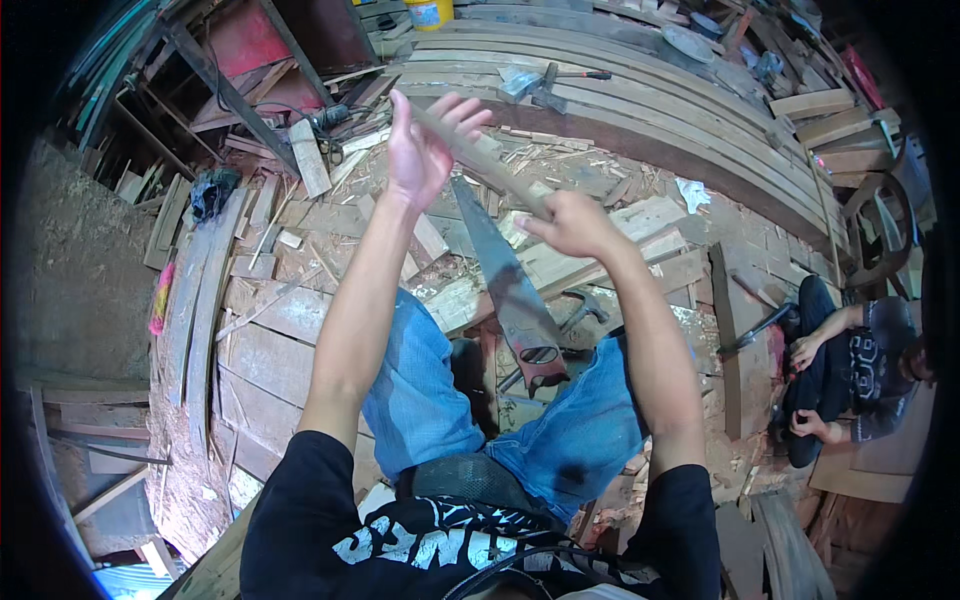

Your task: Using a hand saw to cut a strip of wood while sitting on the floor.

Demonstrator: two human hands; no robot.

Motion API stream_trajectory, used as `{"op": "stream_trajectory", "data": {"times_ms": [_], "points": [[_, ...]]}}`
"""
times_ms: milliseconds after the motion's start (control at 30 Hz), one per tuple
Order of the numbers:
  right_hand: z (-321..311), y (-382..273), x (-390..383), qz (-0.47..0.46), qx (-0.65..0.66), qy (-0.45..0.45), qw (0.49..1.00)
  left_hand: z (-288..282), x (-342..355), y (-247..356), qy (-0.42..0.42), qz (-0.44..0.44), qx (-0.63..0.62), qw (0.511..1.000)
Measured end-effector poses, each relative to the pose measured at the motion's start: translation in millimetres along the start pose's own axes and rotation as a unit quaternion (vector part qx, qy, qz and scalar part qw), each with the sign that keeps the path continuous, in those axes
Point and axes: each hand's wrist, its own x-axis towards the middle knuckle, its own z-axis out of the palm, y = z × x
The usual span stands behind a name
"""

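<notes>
My right hand [575,225] is closed around the lower end of a narrow wooden strip [492,168]. The strip slants up and to the left, and its far end crosses the palm of my left hand [425,145]. That hand is open, its thumb up and its fingers stretched out, not wrapped round the wood. Below the strip a handsaw [512,290] with a reddish handle lies between my knees, blade pointing away from me. Beside the saw, near my right knee, is a claw hammer [585,308]. Boards [600,245] lie beneath them.
Long stacked planks [660,110] run across the far side, with another hammer [550,90] on top. Wood scraps and shavings litter the floor. A power tool [328,117] lies far left. At right, another person [850,370] sits near a plastic chair [885,235].
</notes>
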Motion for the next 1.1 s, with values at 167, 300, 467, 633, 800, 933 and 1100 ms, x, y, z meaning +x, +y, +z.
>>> {"op": "stream_trajectory", "data": {"times_ms": [167,300,467,633,800,933,1100], "points": [[19.6,4.7,10.2,0.028,-0.068,-0.044,0.996,2.1,-0.1,-7.6,-0.016,-0.033,0.058,0.998],[15.8,5.9,11.7,0.044,-0.096,-0.035,0.994,-0.5,0.6,-13.2,-0.012,-0.02,0.167,0.986],[1.6,6.0,7.9,0.082,-0.147,-0.055,0.984,-4.7,6.6,-23.2,-0.009,-0.016,0.341,0.94],[-14.1,23.6,0.4,0.138,-0.111,0.064,0.982,5.0,5.8,-21.6,0.048,-0.058,0.377,0.923],[-31.5,24.8,-19.9,0.106,0.013,0.278,0.955,-1.9,8.4,-22.2,0.071,-0.054,0.244,0.966],[-32.1,45.5,-27.4,0.081,0.028,0.336,0.938,-1.8,6.3,-22.1,-0.026,-0.052,0.183,0.981],[-32.3,48.2,-28.1,0.063,0.029,0.354,0.933,-4.7,8.6,-26.9,-0.074,-0.051,0.17,0.981]]}}
